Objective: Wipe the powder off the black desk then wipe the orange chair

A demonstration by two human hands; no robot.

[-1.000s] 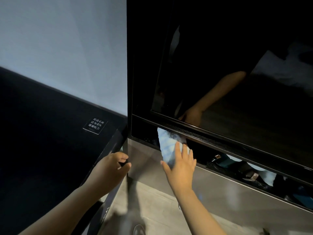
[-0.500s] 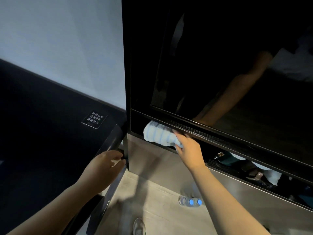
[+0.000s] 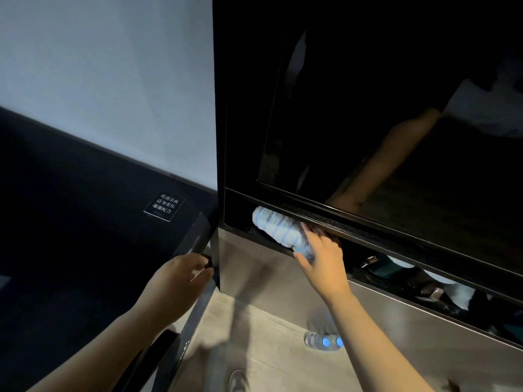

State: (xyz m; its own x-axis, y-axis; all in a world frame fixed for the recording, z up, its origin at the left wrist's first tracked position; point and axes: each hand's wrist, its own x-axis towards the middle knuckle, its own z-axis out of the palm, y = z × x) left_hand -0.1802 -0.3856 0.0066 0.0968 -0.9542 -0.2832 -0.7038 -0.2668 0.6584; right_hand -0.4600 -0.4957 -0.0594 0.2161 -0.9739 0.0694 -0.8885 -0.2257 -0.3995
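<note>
While right hand (image 3: 321, 260) clamps rolled blue-white striped cloth (image 3: 276, 229), frame centre: likely soft, light; grip mid-roll. Left hand (image 3: 181, 278) grips black desk edge (image 3: 198, 234).

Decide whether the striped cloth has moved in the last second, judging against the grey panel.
Yes. The cloth draped down over the grey panel; now the right hand holds it bunched inside the slot above, under the black screen.

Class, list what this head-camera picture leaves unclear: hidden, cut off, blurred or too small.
All head view.
Far fingertips of the right hand: hidden in the dark slot beside the cloth.
The things further along it: too dark.
The bottle: blurred.
The shoe: cut by the bottom edge.
The sign on the desk: print too small.
</note>
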